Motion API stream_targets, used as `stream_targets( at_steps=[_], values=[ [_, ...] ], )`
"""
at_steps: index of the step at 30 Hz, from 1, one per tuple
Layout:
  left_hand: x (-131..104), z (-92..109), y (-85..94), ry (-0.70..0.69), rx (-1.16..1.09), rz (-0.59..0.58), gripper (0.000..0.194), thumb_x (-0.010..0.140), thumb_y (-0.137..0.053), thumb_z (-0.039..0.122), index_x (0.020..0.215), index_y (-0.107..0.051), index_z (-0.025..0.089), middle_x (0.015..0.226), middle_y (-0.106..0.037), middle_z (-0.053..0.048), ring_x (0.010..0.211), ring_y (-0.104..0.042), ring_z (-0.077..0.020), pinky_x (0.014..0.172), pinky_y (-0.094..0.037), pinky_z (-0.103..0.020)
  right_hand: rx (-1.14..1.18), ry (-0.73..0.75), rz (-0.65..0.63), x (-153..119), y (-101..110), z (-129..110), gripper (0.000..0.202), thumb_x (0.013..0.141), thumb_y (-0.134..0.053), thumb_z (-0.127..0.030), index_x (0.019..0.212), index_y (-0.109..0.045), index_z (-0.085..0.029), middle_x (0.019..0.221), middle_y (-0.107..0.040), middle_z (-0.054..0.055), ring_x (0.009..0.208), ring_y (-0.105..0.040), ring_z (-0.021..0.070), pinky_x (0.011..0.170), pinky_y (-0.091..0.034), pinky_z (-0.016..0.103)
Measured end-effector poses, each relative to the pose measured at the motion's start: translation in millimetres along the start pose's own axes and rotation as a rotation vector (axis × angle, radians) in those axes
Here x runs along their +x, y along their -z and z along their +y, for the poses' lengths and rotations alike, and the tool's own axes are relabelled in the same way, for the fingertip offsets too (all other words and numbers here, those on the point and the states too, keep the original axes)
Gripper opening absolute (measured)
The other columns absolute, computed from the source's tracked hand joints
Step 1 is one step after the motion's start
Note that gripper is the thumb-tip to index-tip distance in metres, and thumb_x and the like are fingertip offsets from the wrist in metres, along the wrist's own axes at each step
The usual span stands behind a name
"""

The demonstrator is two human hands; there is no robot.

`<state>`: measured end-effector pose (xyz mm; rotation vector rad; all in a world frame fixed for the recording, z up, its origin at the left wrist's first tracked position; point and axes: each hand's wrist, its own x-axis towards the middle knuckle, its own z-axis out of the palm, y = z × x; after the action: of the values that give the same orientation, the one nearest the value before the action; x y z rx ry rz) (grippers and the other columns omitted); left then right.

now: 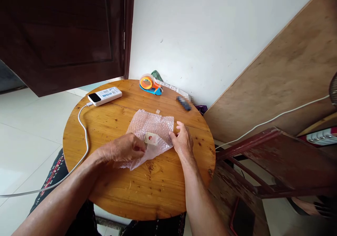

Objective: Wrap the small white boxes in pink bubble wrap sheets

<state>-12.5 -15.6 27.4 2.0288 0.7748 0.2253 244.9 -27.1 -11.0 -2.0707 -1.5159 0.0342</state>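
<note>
1. The round, yellow-brown wooden table [168, 190] bore everything else; its flat top gave the work firm support.
2. The crumpled sheet of clear plastic bubble wrap [139, 122] lay near the middle of the tabletop, between the hands. It looked very light, soft and springy, apt to slide or curl on the smooth wood; a flat pinch at an edge or corner would probably hold it best.
3. The left hand [125, 147] was at the wrap's near left part, fingers curled inward and close together. Whether the tips pinched film could not be told.
4. The right hand [183, 140] was at the wrap's right edge, thumb reaching to the film, forefinger apart from the thumb, fingers loosely bent and pinching nothing visible.
5. The white, rectangular power bank [112, 95] lay at the far left, a white cable [87, 134] plugged in.
6. The small, flat, cream-coloured packet with a red emblem [150, 137] lay amid the wrap. It seemed light, stiffer than the film and perhaps easily creased; its side edges would suit a gentle hold.
</note>
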Motion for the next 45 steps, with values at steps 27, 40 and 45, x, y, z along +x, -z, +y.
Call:
stream_targets(
  at_steps=[27,40,45],
  values=[
    [-6.8,21.1,-15.0,-0.276,0.269,-0.199,0.021,0.085,-0.058,0.02,0.096,-0.075,0.026,0.089,-0.076,0.001,0.08,-0.066,-0.0162,0.069,-0.042,-0.025,0.26,0.486,-0.294,-24.3,26.0,-37.0,0.037,0.072,-0.08,-0.032,0.106,-0.069,-0.023,0.152,-0.045,0.012,0.144,-0.036,0.0325,0.116,-0.03,0.054],
    [-7.1,25.6,-13.9,-0.256,0.286,-0.208,0.021,0.085,-0.063,0.02,0.101,-0.075,0.027,0.096,-0.077,0.0,0.085,-0.066,-0.018,0.074,-0.045,-0.026,-0.022,0.003,0.103,-28.6,53.4,69.0,0.044,0.074,-0.067,-0.049,0.108,-0.066,-0.022,0.115,-0.071,0.012,0.11,-0.062,0.0337,0.097,-0.046,0.054],
    [-8.1,25.5,-12.8,-0.284,0.294,-0.193,0.022,0.085,-0.063,0.019,0.102,-0.074,0.026,0.093,-0.076,0.0,0.083,-0.066,-0.0187,0.073,-0.044,-0.027,-0.007,0.08,0.206,-42.3,77.5,34.8,0.051,0.078,-0.066,-0.048,0.12,-0.065,-0.02,0.13,-0.065,0.016,0.121,-0.059,0.0364,0.103,-0.043,0.057]
  ],
)
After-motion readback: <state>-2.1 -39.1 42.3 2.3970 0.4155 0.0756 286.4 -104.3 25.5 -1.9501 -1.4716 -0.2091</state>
